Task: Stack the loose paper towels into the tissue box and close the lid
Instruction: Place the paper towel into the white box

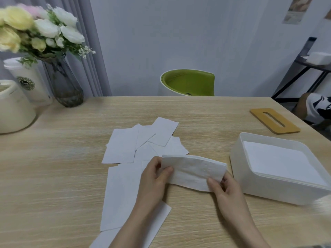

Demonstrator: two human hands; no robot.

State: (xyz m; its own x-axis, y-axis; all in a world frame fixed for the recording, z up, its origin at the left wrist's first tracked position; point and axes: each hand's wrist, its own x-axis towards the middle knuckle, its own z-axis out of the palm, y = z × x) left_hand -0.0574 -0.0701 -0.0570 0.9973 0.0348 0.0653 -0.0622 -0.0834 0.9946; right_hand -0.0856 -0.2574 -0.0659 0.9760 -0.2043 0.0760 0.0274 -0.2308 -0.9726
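A folded white paper towel is held just above the table between both hands. My left hand pinches its left end and my right hand pinches its lower right corner. Several loose paper towels lie scattered on the wooden table behind and to the left of my hands. The white tissue box stands open to the right, with a flat stack of towels inside. Its wooden lid, with a slot in it, lies flat on the table behind the box.
A glass vase of flowers, a white cup and a cream container stand at the table's back left. A green chair sits behind the table. A black shelf is at the right.
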